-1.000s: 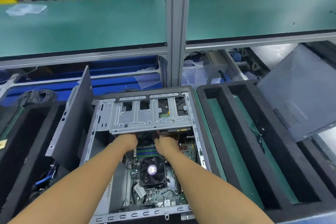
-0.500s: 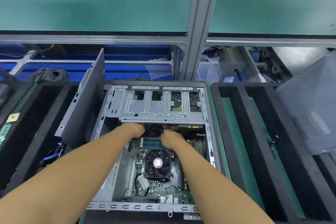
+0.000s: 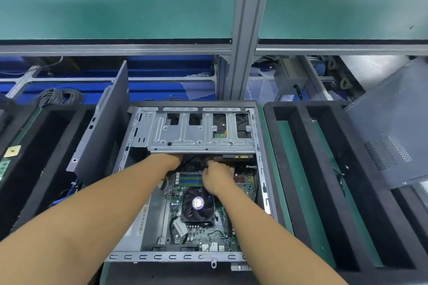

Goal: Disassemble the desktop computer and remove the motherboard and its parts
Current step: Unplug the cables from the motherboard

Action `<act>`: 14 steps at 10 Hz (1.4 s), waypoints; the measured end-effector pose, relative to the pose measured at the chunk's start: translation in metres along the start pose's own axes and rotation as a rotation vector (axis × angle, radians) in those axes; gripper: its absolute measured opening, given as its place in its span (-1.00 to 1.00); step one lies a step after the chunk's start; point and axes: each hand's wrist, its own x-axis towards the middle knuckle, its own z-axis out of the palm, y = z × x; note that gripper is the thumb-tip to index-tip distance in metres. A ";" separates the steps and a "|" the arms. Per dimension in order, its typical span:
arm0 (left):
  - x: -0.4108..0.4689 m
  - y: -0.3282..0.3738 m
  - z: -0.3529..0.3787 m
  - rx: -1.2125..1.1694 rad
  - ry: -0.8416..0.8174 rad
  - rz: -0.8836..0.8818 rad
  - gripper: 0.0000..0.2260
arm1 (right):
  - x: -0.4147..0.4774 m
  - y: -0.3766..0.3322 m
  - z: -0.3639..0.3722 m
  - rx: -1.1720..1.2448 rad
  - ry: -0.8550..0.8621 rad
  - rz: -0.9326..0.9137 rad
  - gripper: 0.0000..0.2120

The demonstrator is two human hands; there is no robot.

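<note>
The open desktop case (image 3: pixel 261 169) lies flat in front of me. A metal drive cage (image 3: pixel 196 139) spans its far end. Below it sits the motherboard (image 3: pixel 222 222) with a black CPU fan (image 3: pixel 198 203) and memory sticks (image 3: pixel 190 179). My left hand (image 3: pixel 170 161) reaches under the cage's near edge, so its fingers are hidden. My right hand (image 3: pixel 217 178) is just beside it over the board, with its fingers curled on a dark cable (image 3: pixel 196 162) at the cage edge.
A grey side panel (image 3: pixel 102 129) leans upright at the case's left. Black foam trays (image 3: pixel 324 192) flank the case, and another grey panel (image 3: pixel 389 136) rests on the right one. An aluminium post (image 3: pixel 245 30) and green shelf (image 3: pixel 115 7) stand behind.
My view has tilted down and shifted a little. Both hands stay at the drive cage's near edge, with only small finger movement of the right hand.
</note>
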 end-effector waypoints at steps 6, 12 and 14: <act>-0.054 -0.047 -0.031 0.373 -0.116 0.266 -0.82 | 0.014 -0.070 0.000 0.090 -0.103 -0.084 -0.57; -0.063 -0.051 -0.005 0.045 0.010 0.196 -0.61 | 0.024 -0.071 0.009 0.699 -0.147 0.234 -0.73; -0.070 -0.046 -0.001 -0.078 0.281 0.092 -0.89 | 0.026 -0.070 0.004 0.581 -0.184 0.219 -0.90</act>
